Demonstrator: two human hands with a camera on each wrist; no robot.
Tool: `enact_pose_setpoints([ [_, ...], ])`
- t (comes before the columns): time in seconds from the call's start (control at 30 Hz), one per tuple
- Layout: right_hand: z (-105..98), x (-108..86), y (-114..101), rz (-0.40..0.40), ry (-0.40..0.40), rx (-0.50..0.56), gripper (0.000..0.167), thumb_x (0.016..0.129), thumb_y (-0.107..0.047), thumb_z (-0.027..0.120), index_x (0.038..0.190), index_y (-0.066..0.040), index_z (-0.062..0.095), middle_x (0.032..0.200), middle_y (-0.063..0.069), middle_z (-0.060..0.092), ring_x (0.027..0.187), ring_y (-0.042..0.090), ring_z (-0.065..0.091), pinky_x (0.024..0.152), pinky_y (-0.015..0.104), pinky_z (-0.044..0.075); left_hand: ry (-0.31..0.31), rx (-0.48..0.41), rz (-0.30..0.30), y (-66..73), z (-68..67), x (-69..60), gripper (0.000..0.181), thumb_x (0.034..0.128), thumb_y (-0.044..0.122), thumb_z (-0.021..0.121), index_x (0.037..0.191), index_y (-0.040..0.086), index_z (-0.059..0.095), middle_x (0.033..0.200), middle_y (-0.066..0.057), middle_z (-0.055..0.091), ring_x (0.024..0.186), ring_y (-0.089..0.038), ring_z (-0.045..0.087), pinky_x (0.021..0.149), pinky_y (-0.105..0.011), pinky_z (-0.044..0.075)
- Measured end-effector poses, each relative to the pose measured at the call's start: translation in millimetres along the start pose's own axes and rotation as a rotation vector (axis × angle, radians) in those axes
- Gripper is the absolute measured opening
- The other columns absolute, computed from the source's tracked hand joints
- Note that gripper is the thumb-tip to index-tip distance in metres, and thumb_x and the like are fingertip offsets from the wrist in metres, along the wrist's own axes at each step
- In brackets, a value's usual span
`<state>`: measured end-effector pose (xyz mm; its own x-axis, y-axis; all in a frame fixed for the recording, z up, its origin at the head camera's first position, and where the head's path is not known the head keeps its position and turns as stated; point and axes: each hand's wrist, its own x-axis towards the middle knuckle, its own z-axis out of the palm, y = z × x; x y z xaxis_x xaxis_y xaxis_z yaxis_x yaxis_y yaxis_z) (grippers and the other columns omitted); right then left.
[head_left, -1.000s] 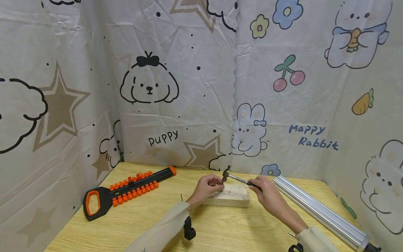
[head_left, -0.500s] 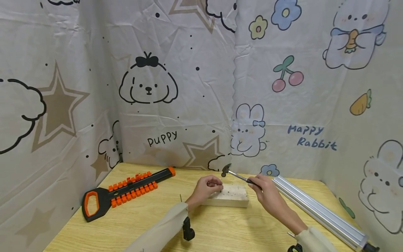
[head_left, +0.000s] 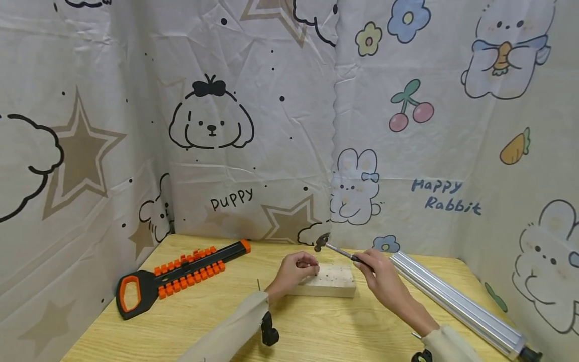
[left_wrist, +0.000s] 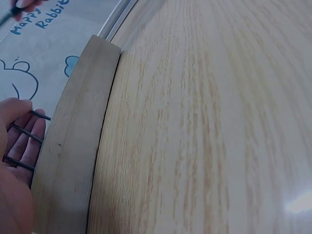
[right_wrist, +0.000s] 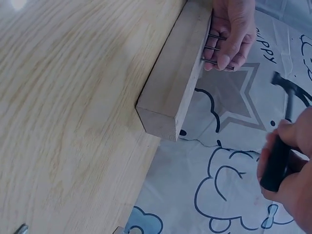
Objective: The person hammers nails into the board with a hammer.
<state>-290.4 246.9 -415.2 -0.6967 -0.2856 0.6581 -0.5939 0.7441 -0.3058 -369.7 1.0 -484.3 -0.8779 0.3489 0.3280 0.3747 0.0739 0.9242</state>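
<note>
A pale wooden block [head_left: 323, 290] lies on the table, with several nails standing in its top. My left hand [head_left: 293, 272] rests at the block's left part. In the right wrist view, its thumb and finger pinch a dark nail [right_wrist: 212, 62] upright against the block, and two more nails [right_wrist: 211, 48] stand beside the fingers. My right hand [head_left: 384, 284] grips a claw hammer [head_left: 321, 242] by its black handle [right_wrist: 276, 165]. The hammer head hangs in the air above the left fingertips, apart from the nail. Fingers hide the nail in the head view.
An orange and black rack-like tool [head_left: 181, 274] lies on the table [head_left: 312, 332] at the left. A long silver metal bar [head_left: 457, 301] lies along the right side. Printed cloth [head_left: 253, 166] hangs close behind the table.
The hammer head has risen from close over the left fingertips to a small height above them. My left hand keeps its place on the block. The head view has shifted slightly.
</note>
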Motion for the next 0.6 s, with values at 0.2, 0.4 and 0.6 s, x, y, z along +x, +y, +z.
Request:
enact_pose_setpoints([
  [0.2, -3.2, -0.2, 1.4, 0.003, -0.059, -0.023, 0.014, 0.092, 0.005, 0.074, 0.104, 0.0, 0.077, 0.087, -0.001, 0.064, 0.077, 0.005, 0.052, 0.063, 0.025, 0.048, -0.008, -0.003, 0.001, -1.3, 2.0, 2.7, 0.014, 0.0944, 0.004, 0.077, 0.105, -0.004, 0.073, 0.104, -0.022, 0.075, 0.081, -0.01, 0.062, 0.07, -0.017, 0.05],
  [0.4, -5.2, 0.4, 3.4, -0.005, -0.074, -0.021, 0.014, 0.092, 0.006, 0.074, 0.105, 0.001, 0.077, 0.089, -0.001, 0.063, 0.076, 0.004, 0.051, 0.062, 0.023, 0.048, -0.024, 0.003, 0.006, -1.6, 1.7, 3.0, 0.013, 0.0942, 0.006, 0.078, 0.105, -0.002, 0.074, 0.104, -0.021, 0.075, 0.079, -0.006, 0.061, 0.071, -0.017, 0.05],
  [0.6, -4.2, 0.5, 4.0, -0.023, -0.011, -0.002, 0.015, 0.092, 0.006, 0.075, 0.106, 0.002, 0.077, 0.09, -0.001, 0.064, 0.077, 0.005, 0.052, 0.062, 0.024, 0.049, -0.039, 0.019, 0.014, -3.5, -3.3, 3.5, 0.013, 0.0939, 0.007, 0.078, 0.104, 0.0, 0.075, 0.104, -0.019, 0.076, 0.08, -0.005, 0.064, 0.073, -0.018, 0.052],
])
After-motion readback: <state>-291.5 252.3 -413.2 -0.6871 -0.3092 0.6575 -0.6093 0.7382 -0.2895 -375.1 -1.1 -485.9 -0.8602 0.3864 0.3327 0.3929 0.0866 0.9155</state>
